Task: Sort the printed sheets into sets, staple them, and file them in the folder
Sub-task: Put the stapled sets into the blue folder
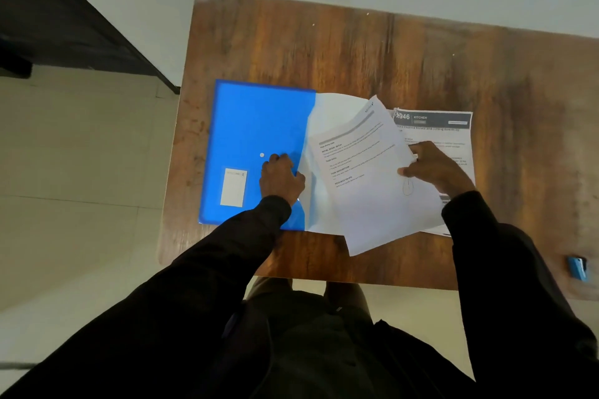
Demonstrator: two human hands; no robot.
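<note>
A blue folder (256,136) lies open on the wooden table (356,52), its pale inner side (327,113) to the right of the cover. My left hand (281,178) presses flat on the blue cover near its right edge, holding nothing. My right hand (434,168) grips a set of printed white sheets (372,191), tilted and lying partly over the folder's pale side. Under my right hand rests another printed sheet with a dark header (434,120), flat on the table.
A small blue stapler (577,267) sits at the table's front right edge. The table's near edge runs just above my lap. Pale floor lies to the left, with dark furniture (64,19) at the upper left.
</note>
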